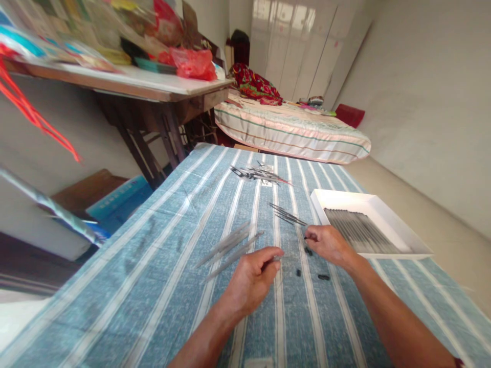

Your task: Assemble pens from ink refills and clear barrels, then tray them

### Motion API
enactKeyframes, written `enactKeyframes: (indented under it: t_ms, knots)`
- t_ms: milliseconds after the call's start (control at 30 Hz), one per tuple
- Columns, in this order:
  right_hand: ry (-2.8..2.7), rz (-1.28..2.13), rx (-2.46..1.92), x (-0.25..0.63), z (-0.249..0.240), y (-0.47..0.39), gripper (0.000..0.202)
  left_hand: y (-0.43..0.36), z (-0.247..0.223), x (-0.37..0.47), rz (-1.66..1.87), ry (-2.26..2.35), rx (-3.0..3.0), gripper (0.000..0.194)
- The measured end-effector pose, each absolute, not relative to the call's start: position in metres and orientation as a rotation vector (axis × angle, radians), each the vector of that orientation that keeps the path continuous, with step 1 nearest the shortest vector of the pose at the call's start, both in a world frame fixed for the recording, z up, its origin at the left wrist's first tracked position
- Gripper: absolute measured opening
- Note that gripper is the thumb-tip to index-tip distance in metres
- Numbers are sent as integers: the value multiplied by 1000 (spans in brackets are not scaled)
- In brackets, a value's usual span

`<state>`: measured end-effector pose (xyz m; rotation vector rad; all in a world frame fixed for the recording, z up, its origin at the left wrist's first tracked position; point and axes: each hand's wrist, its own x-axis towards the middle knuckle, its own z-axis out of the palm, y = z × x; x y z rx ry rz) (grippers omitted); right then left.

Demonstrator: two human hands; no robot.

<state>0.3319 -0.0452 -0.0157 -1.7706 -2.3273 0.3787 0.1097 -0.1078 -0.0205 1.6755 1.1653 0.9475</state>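
My left hand (255, 278) is closed in a pinch over the striped cloth, and a thin translucent piece shows at its fingertips. Pale translucent sleeves (226, 245) lie on the cloth beside it. My right hand (326, 242) pinches a small black piece near several thin dark rods (286, 213). Just below those fingers are small black pieces (309, 251). Two more black pieces, one short (298, 273) and one longer (324, 277), rest between my forearms.
A white tray (406, 225) with a row of dark thin items stands at the right. Farther back lies a loose pile of dark rods (261, 174). Beyond are a bed (291, 128) and a cluttered side table (153, 84).
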Motion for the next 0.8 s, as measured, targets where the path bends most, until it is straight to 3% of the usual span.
enactKeyframes:
  t_ms: [267,567,800]
  knots:
    - [-1868,948,-1322,315,-17,-76,10,-109,-20,112,950,1118,1608,25]
    - [-1771,1155,-1031,302,-8,-89,11,-110,-21,113,943,1076,1599,24]
    - [-1849,1115,-1025,294,-3,-88,7,-110,-20,111,922,1048,1679,14]
